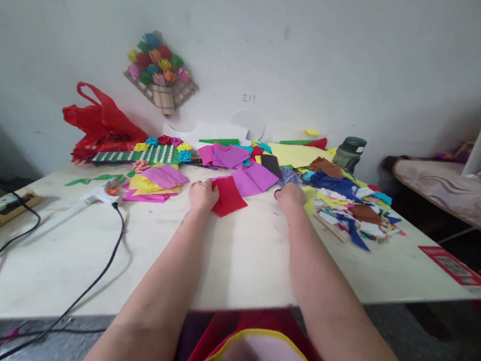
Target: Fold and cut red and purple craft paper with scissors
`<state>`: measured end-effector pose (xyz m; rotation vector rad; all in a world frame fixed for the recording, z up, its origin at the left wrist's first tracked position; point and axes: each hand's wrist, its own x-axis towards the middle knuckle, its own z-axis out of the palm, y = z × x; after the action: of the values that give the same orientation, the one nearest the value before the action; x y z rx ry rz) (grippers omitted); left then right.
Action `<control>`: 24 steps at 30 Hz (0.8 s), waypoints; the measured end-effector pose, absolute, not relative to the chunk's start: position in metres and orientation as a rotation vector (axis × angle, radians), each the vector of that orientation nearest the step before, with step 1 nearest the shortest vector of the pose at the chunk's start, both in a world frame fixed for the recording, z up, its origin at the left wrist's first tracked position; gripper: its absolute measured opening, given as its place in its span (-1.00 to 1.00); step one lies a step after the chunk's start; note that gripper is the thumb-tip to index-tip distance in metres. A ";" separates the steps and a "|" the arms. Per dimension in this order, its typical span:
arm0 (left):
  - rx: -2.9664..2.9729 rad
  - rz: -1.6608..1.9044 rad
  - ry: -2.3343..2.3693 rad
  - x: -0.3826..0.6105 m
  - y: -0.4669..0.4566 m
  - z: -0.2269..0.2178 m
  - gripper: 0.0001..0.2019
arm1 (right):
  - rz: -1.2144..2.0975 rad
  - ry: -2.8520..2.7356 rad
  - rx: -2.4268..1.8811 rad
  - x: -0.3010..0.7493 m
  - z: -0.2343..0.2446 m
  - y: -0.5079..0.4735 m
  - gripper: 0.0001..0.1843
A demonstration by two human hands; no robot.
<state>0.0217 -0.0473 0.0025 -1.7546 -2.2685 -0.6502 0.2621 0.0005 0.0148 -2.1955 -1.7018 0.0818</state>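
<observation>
My left hand point(203, 195) is closed on the left edge of a red paper square point(229, 196), at the middle of the table. Purple paper sheets point(254, 179) lie just behind the square. Farther right, my right hand point(291, 197) reaches down to the tabletop with its fingers curled. A small dark loop, like a scissors handle, shows at its fingertips, but the rest is hidden. Just beyond that hand are a bluish see-through item point(290, 177), which I cannot name, and a dark phone-like slab point(271, 165). Yellow paper point(309, 199) touches the hand's right side.
Paper scraps point(357, 206) are heaped on the right, before a green bottle point(349, 152). On the left lie stacked yellow and pink papers point(155, 185), paper flowers point(164, 140), a red plastic bag point(101, 122), and a white corded tool, perhaps a glue gun point(105, 191). Its black cable point(117, 242) crosses the table.
</observation>
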 end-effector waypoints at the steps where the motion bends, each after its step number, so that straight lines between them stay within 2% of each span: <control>1: -1.741 -0.706 -2.290 0.021 -0.047 0.002 -0.68 | 0.080 -1.667 -2.221 0.260 0.016 0.000 -0.67; 4: -1.821 -0.952 -2.288 0.019 -0.043 0.000 -0.70 | 0.001 -1.648 -2.089 0.249 0.018 -0.002 -0.63; 6: -1.992 -1.231 -2.226 0.018 -0.039 -0.004 -0.72 | 0.106 -1.694 -1.845 0.238 0.015 -0.004 -0.61; 10: -2.244 -2.056 -2.073 0.024 -0.035 -0.011 -0.64 | 0.974 -1.505 -1.282 0.216 0.003 -0.004 -0.49; 12: -2.268 -2.307 -2.027 0.027 -0.035 -0.011 -0.59 | 1.320 -1.374 -1.021 0.207 -0.003 -0.004 -0.57; 14: -2.261 -2.365 -2.007 0.029 -0.037 -0.009 -0.57 | 1.474 -1.277 -0.893 0.201 -0.006 -0.004 -0.68; 16: -2.225 -2.297 -1.983 0.029 -0.037 -0.007 -0.57 | 1.459 -1.153 -0.846 0.198 -0.007 -0.002 -0.75; 18: -2.210 -2.082 -2.010 0.028 -0.035 -0.006 -0.55 | 1.378 -1.007 -0.776 0.199 -0.006 0.002 -0.80; 24: -2.540 -0.648 -2.014 0.044 -0.033 -0.016 -0.51 | 1.389 -0.822 -0.628 0.203 -0.006 0.018 -0.84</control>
<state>0.0439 -0.0331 -0.0156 -2.5398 -2.0137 -0.6480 0.2034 0.0178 -0.0064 -0.6279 -0.8223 1.3891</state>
